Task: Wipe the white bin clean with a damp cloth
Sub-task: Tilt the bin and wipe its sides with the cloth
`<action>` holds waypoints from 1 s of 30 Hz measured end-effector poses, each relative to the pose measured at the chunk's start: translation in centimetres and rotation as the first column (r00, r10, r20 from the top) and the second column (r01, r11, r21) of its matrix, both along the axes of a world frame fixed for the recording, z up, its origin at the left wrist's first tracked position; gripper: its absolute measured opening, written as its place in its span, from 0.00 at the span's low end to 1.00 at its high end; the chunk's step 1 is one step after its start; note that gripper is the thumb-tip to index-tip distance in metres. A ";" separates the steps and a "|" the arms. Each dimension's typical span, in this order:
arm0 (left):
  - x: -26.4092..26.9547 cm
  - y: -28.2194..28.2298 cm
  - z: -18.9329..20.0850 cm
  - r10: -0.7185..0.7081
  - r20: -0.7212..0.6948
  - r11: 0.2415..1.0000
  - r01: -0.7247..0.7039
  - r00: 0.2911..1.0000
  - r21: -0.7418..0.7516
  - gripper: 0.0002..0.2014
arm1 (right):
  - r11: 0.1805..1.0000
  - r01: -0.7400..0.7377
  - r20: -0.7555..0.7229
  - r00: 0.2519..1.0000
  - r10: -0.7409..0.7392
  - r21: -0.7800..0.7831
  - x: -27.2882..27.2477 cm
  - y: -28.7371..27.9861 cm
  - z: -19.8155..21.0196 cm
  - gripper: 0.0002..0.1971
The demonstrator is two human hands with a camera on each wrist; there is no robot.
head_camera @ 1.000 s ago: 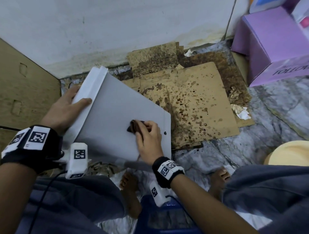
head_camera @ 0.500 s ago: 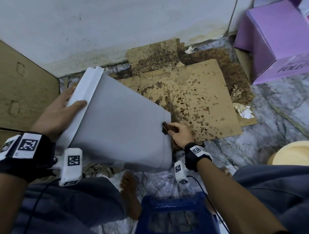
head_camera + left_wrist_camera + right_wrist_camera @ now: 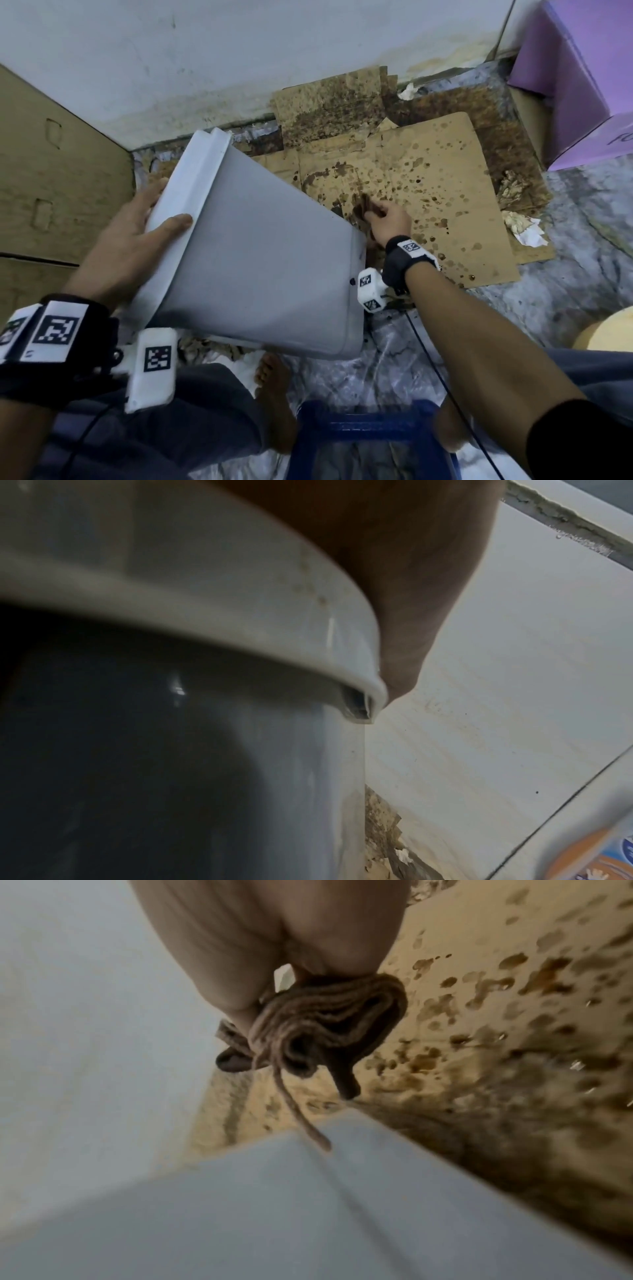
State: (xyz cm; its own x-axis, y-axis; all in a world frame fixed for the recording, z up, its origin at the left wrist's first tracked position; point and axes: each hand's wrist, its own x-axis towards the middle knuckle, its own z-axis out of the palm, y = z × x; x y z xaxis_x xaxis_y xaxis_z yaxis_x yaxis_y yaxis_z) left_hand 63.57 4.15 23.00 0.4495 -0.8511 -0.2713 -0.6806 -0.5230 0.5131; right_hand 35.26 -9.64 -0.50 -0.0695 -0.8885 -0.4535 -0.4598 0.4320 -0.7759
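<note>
The white bin (image 3: pixel 260 260) lies tilted on its side, its rim toward the wall and its base toward my right. My left hand (image 3: pixel 147 222) grips the rim, thumb on the outside and fingers behind it; in the left wrist view the rim (image 3: pixel 205 593) curves under my left hand (image 3: pixel 404 588). My right hand (image 3: pixel 387 222) holds a bunched brown cloth (image 3: pixel 364 210) just past the bin's base edge, over stained cardboard. In the right wrist view the cloth (image 3: pixel 325 1026) hangs from my right hand (image 3: pixel 274 934) beside the bin wall (image 3: pixel 85 1015), with a loose thread dangling.
Stained cardboard (image 3: pixel 428 192) covers the floor by the wall. A purple box (image 3: pixel 582 85) stands at the back right, and brown cardboard (image 3: pixel 51 171) leans at the left. A blue stool (image 3: pixel 370 442) and my bare foot (image 3: pixel 274 394) are below. Crumpled paper (image 3: pixel 524 229) lies right of the cardboard.
My right hand slid the cloth off the bin's side, past the base edge and out over the stained cardboard. The left hand kept its hold on the rim.
</note>
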 end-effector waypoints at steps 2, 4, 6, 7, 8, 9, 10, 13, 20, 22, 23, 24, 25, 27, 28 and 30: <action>-0.3 -0.1 0.1 0.011 0.025 1.000 -0.011 1.000 -0.003 0.28 | 0.990 0.143 0.081 0.986 -0.143 0.010 -0.1 -0.8 2.1 0.16; -0.4 -0.3 0.3 0.024 0.027 1.000 -0.024 0.999 0.005 0.27 | 0.982 0.186 0.189 0.965 -0.179 -0.018 0.7 -0.6 5.4 0.12; -0.2 -0.5 0.4 0.026 0.024 1.000 -0.027 0.999 0.015 0.27 | 0.983 0.173 0.340 0.930 -0.141 -0.065 2.4 1.1 9.4 0.07; -0.1 -0.6 0.3 0.026 0.020 0.999 -0.027 0.999 0.018 0.27 | 0.984 0.159 0.421 0.900 -0.111 -0.078 3.7 2.4 11.3 0.06; 0.0 -0.7 0.3 0.024 0.020 1.000 -0.024 1.000 0.016 0.27 | 0.985 0.144 0.493 0.866 -0.081 -0.091 5.0 4.0 13.1 0.05; 0.1 -0.8 0.3 0.024 0.019 1.000 -0.024 1.000 0.016 0.27 | 0.986 0.126 0.543 0.839 -0.049 -0.106 6.4 5.8 14.5 0.06; 0.2 -0.8 0.3 0.023 0.014 1.000 -0.024 1.000 0.017 0.27 | 0.986 0.111 0.571 0.821 -0.019 -0.127 7.9 7.8 15.8 0.08; 0.6 -0.8 0.2 0.031 -0.013 0.999 -0.031 0.999 0.027 0.26 | 0.967 0.059 0.539 0.838 0.087 -0.249 11.9 14.1 17.6 0.13; 0.8 0.0 -0.2 0.028 -0.060 1.000 -0.028 0.998 0.003 0.27 | 0.828 -0.206 0.054 0.961 0.273 -0.521 13.9 18.1 13.2 0.15; 1.1 0.5 -0.3 0.022 -0.064 1.000 -0.022 0.998 0.006 0.27 | 0.850 -0.201 0.083 0.958 0.274 -0.487 13.1 17.1 11.6 0.16; 1.2 0.7 -0.3 0.019 -0.062 1.000 -0.018 0.998 0.005 0.27 | 0.861 -0.196 0.101 0.957 0.272 -0.469 12.5 16.4 10.7 0.16; 1.2 0.9 -0.4 0.011 -0.062 1.000 -0.011 0.998 0.001 0.27 | 0.871 -0.194 0.106 0.958 0.268 -0.452 12.0 15.7 9.7 0.16; 1.3 1.1 -0.5 -0.001 -0.066 1.000 0.000 0.998 -0.009 0.27 | 0.883 -0.194 0.103 0.960 0.261 -0.427 11.3 15.0 8.7 0.17; 1.2 1.4 -0.7 -0.017 -0.081 0.999 0.015 0.997 -0.031 0.26 | 0.908 -0.201 0.063 0.969 0.240 -0.368 9.9 13.3 6.6 0.17; 1.2 1.5 -0.8 -0.019 -0.085 0.999 0.016 0.996 -0.039 0.26 | 0.916 -0.209 0.023 0.973 0.230 -0.343 9.1 12.5 5.6 0.16; 1.5 1.7 -0.9 -0.020 -0.090 0.999 0.017 0.996 -0.036 0.27 | 0.932 -0.231 -0.089 0.973 0.214 -0.279 7.4 10.8 3.8 0.16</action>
State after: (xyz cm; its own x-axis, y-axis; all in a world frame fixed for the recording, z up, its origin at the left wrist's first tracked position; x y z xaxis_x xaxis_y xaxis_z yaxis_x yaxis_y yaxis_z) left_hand 65.07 5.83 22.05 0.4086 -0.8688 -0.2797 -0.6401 -0.4913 0.5907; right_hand 42.71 1.19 3.29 0.1272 -0.9755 -0.1798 -0.5650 0.0777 -0.8214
